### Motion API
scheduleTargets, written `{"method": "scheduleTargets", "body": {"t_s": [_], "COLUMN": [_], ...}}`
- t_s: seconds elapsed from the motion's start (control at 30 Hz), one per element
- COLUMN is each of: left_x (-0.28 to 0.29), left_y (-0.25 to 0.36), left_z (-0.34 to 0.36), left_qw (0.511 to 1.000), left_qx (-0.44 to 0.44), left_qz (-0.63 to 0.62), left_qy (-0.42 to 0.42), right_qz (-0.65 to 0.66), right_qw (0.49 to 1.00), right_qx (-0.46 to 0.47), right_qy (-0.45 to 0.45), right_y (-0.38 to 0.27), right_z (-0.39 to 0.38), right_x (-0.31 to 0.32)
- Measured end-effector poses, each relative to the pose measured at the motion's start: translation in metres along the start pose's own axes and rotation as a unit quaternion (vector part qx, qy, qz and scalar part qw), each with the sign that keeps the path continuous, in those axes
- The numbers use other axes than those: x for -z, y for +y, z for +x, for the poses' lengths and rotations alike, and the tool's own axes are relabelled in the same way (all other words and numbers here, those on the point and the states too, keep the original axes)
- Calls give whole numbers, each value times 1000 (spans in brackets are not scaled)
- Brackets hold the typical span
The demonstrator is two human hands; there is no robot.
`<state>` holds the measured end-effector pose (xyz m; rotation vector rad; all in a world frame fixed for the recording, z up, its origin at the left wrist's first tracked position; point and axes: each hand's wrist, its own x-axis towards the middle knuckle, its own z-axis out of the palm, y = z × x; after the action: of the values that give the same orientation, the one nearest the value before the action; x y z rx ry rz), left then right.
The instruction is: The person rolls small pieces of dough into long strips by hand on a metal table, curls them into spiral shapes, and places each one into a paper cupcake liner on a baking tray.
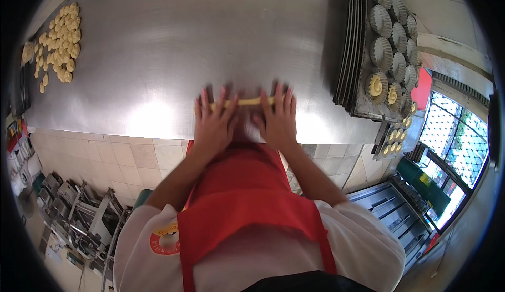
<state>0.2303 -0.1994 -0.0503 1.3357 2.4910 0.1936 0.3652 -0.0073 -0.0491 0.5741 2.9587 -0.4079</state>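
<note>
Metal surface (184, 44) carries the dough strip (249, 102) near the middle of the edge closest to the person. The left hand (212, 117) and right hand (279, 122) lie flat over the strip's ends, fingers extended, grasping nothing. Even, light rolling pressure should keep thickness uniform.

Pale yellow is shown by the dough strip (249, 102) and the dough pieces (66, 39). The surface (210, 39) is coloured silver-grey, the pleated cups (381, 20) grey. Red is carried by the apron (239, 208), white by the shirt (360, 234); the tiles (145, 155) are toned beige, and the window (456, 126) is crossed by dark lattice.
</note>
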Motion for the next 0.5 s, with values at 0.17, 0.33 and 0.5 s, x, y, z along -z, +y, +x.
{"method": "scheduleTargets", "body": {"t_s": [0.17, 0.33, 0.5], "left_x": [51, 28, 32], "left_y": [-64, -62, -57], "left_z": [181, 112, -29], "left_qw": [968, 995, 994], "left_qx": [101, -5, -84], "left_qz": [22, 44, -57], "left_qy": [230, 87, 42], "right_qz": [-54, -41, -16], "right_qw": [978, 993, 998], "right_qx": [-102, -22, -50], "right_qy": [176, 106, 31], "right_y": [76, 56, -1], "right_z": [221, 138, -28], "right_x": [33, 7, 12]}}
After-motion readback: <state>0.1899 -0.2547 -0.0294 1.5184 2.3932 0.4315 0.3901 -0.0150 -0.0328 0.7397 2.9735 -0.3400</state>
